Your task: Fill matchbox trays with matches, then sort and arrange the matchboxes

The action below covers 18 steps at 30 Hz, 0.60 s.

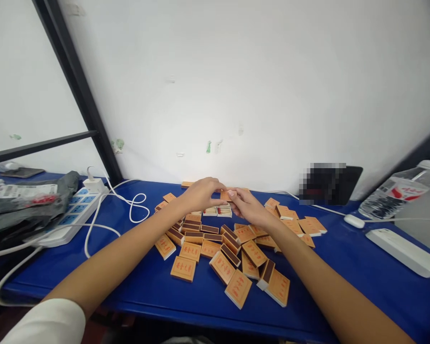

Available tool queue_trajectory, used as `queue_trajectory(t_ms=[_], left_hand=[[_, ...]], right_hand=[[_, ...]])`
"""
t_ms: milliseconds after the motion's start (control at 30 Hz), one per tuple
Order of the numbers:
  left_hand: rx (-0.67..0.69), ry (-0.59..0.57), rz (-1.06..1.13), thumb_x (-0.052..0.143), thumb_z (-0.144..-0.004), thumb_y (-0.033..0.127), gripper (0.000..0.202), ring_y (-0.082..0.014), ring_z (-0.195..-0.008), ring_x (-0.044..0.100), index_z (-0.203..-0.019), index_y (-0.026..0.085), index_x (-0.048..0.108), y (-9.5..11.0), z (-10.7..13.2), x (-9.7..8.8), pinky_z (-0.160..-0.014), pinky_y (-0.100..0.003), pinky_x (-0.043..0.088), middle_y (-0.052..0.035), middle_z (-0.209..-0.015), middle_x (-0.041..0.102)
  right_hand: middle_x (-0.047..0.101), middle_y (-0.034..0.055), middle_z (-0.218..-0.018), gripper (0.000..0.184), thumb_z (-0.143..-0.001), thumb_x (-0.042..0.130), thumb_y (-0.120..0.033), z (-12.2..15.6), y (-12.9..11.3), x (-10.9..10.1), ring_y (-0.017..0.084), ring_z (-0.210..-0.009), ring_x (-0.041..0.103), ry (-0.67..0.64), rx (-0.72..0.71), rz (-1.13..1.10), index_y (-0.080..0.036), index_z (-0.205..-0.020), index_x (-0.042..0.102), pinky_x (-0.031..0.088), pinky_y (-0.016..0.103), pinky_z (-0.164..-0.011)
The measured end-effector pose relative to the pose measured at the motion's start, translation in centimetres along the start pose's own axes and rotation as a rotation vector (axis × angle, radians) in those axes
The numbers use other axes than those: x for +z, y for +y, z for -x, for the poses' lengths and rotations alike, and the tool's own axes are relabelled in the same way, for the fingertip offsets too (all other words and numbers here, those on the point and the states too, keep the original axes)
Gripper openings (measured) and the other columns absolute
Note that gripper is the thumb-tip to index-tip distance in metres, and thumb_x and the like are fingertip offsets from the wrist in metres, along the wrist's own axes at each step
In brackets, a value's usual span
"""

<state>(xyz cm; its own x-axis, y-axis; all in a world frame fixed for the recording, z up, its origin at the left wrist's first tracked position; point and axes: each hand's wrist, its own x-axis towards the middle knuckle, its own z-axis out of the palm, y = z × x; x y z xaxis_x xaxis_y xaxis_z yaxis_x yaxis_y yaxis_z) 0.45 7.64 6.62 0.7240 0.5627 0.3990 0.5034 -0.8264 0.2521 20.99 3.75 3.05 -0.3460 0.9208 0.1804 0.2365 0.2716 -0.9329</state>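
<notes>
At the left edge of the frame a grey plastic bag [25, 205] lay on the blue table [146, 286], with a white power strip [69, 217] just beside it and a white cable [105, 215] looping toward the centre. Right of the cable, the left hand [200, 193] reached in from the lower left, its fingers arched and closed in a pinch on one end of a single matchbox [226, 195]. That box sat just above centre frame, lifted clear of the table. The right hand [249, 208] met it from the lower right and gripped the other end with curled fingertips.

Below and around both hands spread a loose pile of matchboxes [218, 253], some flat and some on edge. A few open trays [217, 211] showing match heads lay right under the held box.

Judging from this, the work called for a light grip at the box's ends, so the thin card would not crush, and wrists kept above the pile so nothing was knocked.

Farther right lay a white mouse [354, 220], and a water bottle [394, 196] lay at the frame's right edge.
</notes>
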Motion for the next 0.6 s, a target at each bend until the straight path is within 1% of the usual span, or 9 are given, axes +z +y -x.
queue_trajectory(t_ms=[67, 133, 167, 233, 267, 300, 433, 533, 600], left_hand=[[-0.028, -0.031, 0.061, 0.079, -0.087, 0.04, 0.032, -0.026, -0.096, 0.067, -0.112, 0.019, 0.076, -0.9, -0.4, -0.5, -0.084, -0.037, 0.049, -0.0106, -0.105, 0.074], [-0.078, -0.055, 0.083, 0.082, -0.083, 0.039, 0.034, -0.0255, -0.094, 0.066, -0.108, 0.019, 0.076, -2.6, -0.5, -1.5, -0.083, -0.036, 0.049, -0.0108, -0.105, 0.074], [-0.122, -0.042, 0.074, 0.082, -0.083, 0.038, 0.033, -0.0254, -0.095, 0.066, -0.108, 0.019, 0.076, -3.6, -0.4, -2.1, -0.084, -0.036, 0.049, -0.011, -0.107, 0.073], [-0.262, 0.039, -0.056, 0.082, -0.082, 0.037, 0.032, -0.0257, -0.095, 0.066, -0.106, 0.017, 0.077, -5.8, -0.1, -3.3, -0.085, -0.036, 0.048, -0.0122, -0.108, 0.072], [-0.353, 0.05, -0.146, 0.082, -0.081, 0.037, 0.032, -0.0262, -0.095, 0.066, -0.106, 0.017, 0.078, -7.0, 0.1, -3.7, -0.085, -0.036, 0.048, -0.0123, -0.108, 0.072], [-0.439, 0.023, -0.221, 0.083, -0.081, 0.038, 0.032, -0.0265, -0.095, 0.067, -0.105, 0.018, 0.078, -8.0, 0.4, -4.0, -0.084, -0.035, 0.048, -0.0112, -0.109, 0.072], [-0.537, -0.047, -0.283, 0.085, -0.077, 0.034, 0.027, -0.0305, -0.097, 0.069, -0.098, 0.018, 0.078, -11.2, 1.6, -3.6, -0.082, -0.036, 0.049, -0.0116, -0.103, 0.075], [-0.561, -0.08, -0.315, 0.084, -0.078, 0.032, 0.026, -0.0311, -0.101, 0.069, -0.099, 0.018, 0.078, -12.2, 2.2, -2.8, -0.084, -0.035, 0.049, -0.0121, -0.107, 0.076], [-0.569, -0.096, -0.326, 0.083, -0.08, 0.033, 0.024, -0.0299, -0.099, 0.069, -0.099, 0.019, 0.078, -12.6, 2.3, -2.6, -0.083, -0.035, 0.049, -0.0109, -0.104, 0.076]], right_hand=[[0.051, -0.0037, -0.068, 0.052, -0.096, 0.048, -0.076, 0.0, 0.2, -0.2, 0.015, -0.054, 0.047, 0.005, 0.028, -0.009, -0.025, -0.105, 0.056, 0.037, 0.028, -0.049], [0.056, -0.0025, -0.074, 0.049, -0.098, 0.048, -0.071, -0.1, 0.7, -0.5, 0.015, -0.055, 0.051, 0.04, 0.037, 0.02, -0.025, -0.111, 0.055, 0.041, 0.029, -0.051], [0.059, -0.0019, -0.077, 0.047, -0.099, 0.048, -0.068, -0.1, 0.9, -0.7, 0.014, -0.056, 0.052, 0.07, 0.032, 0.048, -0.024, -0.114, 0.055, 0.043, 0.029, -0.054], [0.062, -0.001, -0.079, 0.043, -0.102, 0.047, -0.062, -0.2, 1.3, -1.0, 0.014, -0.058, 0.055, 0.131, 0.024, 0.111, -0.023, -0.118, 0.054, 0.046, 0.03, -0.058], [0.062, -0.0007, -0.079, 0.042, -0.103, 0.046, -0.06, -0.2, 1.5, -1.1, 0.015, -0.058, 0.055, 0.15, 0.023, 0.139, -0.022, -0.119, 0.054, 0.046, 0.03, -0.06], [0.063, -0.0006, -0.078, 0.041, -0.103, 0.045, -0.058, -0.3, 1.6, -1.2, 0.015, -0.058, 0.056, 0.159, 0.023, 0.163, -0.021, -0.119, 0.055, 0.047, 0.03, -0.06], [0.064, 0.0001, -0.077, 0.04, -0.104, 0.043, -0.057, -0.2, 1.6, -1.4, 0.015, -0.058, 0.057, 0.169, 0.016, 0.228, -0.02, -0.111, 0.056, 0.046, 0.03, -0.061], [0.065, 0.0013, -0.076, 0.04, -0.104, 0.042, -0.056, 0.0, 1.2, -1.5, 0.016, -0.058, 0.058, 0.149, -0.002, 0.275, -0.02, -0.101, 0.059, 0.046, 0.03, -0.061], [0.066, 0.0025, -0.077, 0.041, -0.104, 0.042, -0.055, 0.0, 1.0, -1.6, 0.017, -0.06, 0.058, 0.142, -0.017, 0.303, -0.02, -0.097, 0.061, 0.046, 0.031, -0.061]])
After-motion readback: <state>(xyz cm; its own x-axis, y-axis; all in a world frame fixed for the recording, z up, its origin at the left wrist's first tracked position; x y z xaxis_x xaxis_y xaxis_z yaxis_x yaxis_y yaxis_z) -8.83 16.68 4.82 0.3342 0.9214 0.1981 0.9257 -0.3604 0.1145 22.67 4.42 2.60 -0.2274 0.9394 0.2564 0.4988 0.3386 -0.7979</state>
